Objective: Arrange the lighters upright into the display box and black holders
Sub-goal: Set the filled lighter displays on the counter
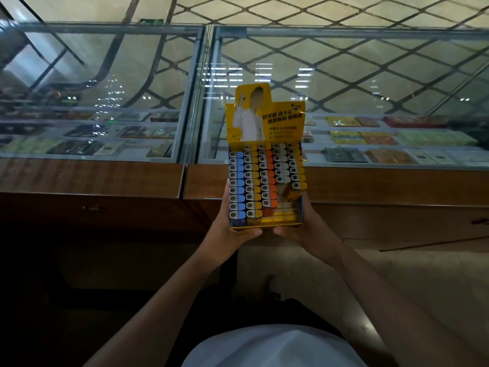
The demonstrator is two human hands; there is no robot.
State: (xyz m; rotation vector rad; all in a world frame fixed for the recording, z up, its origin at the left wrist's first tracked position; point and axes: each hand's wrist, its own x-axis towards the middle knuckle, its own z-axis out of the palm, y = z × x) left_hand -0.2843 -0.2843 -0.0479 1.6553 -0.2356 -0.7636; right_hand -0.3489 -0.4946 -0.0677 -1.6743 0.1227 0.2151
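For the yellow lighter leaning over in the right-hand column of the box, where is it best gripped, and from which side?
Probably by its metal cap end, from above. The tilted yellow lighter leans in the partly empty near right corner of the display box, so its top stands free while neighbours crowd the far side. Both the left hand and right hand hold the box, so one must release first.

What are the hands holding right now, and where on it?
Both hold the lighter display box at its near end: left hand grips the near-left corner, right hand the near-right corner.
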